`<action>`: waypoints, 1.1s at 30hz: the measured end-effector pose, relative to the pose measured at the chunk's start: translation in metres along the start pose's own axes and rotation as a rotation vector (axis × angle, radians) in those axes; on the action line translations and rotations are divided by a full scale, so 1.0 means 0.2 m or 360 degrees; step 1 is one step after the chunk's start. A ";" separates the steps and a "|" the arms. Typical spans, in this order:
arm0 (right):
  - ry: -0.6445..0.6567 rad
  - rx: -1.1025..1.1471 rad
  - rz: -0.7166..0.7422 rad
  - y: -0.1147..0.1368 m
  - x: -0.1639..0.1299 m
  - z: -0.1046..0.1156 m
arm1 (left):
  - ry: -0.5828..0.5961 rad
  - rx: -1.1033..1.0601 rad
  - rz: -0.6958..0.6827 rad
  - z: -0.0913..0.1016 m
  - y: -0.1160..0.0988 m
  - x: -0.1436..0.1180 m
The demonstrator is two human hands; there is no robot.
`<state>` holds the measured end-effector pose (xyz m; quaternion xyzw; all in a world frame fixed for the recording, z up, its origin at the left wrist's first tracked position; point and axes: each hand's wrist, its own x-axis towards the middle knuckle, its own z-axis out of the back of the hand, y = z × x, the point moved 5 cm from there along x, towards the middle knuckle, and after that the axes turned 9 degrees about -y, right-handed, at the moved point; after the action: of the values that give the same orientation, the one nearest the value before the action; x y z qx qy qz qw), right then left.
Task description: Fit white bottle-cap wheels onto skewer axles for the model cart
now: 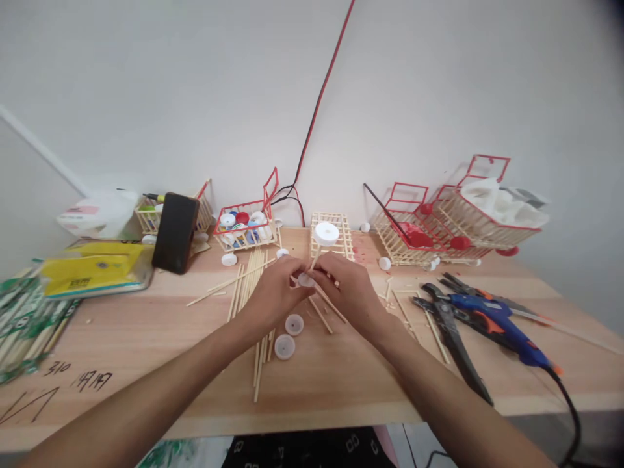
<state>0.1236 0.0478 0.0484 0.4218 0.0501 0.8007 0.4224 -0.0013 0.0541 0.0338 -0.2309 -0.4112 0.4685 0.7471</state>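
My left hand (275, 286) pinches a translucent plastic bottle cap (306, 280) between thumb and fingers. My right hand (348, 283) meets it from the other side, its fingers closed on a thin wooden stick (315, 259). A white bottle cap (326, 234) appears at the stick's far end; whether it is fixed there I cannot tell. Where the stick meets the translucent cap is partly hidden by my fingers. Below my hands lie two more translucent caps, an upper cap (294, 324) and a lower cap (285, 347). Loose sticks (320, 316) rest under my hands.
Behind stands a stick frame (347, 240). Small stick carts flank it, including a cap-filled cart (244, 224) and a red-rimmed cart (407, 234). A phone (175, 233) leans at left. Cutting pliers (453, 341) and a corded blue glue gun (507, 328) lie at right.
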 end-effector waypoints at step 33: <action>0.0046 0.0155 -0.0315 -0.06 -0.07 -0.07 | -0.0186 -0.0179 0.0355 -0.03 0.11 -0.10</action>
<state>0.1258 0.0496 0.0247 0.4233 0.1365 0.7577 0.4776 -0.0120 0.0459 0.0060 -0.2889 -0.4514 0.5374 0.6511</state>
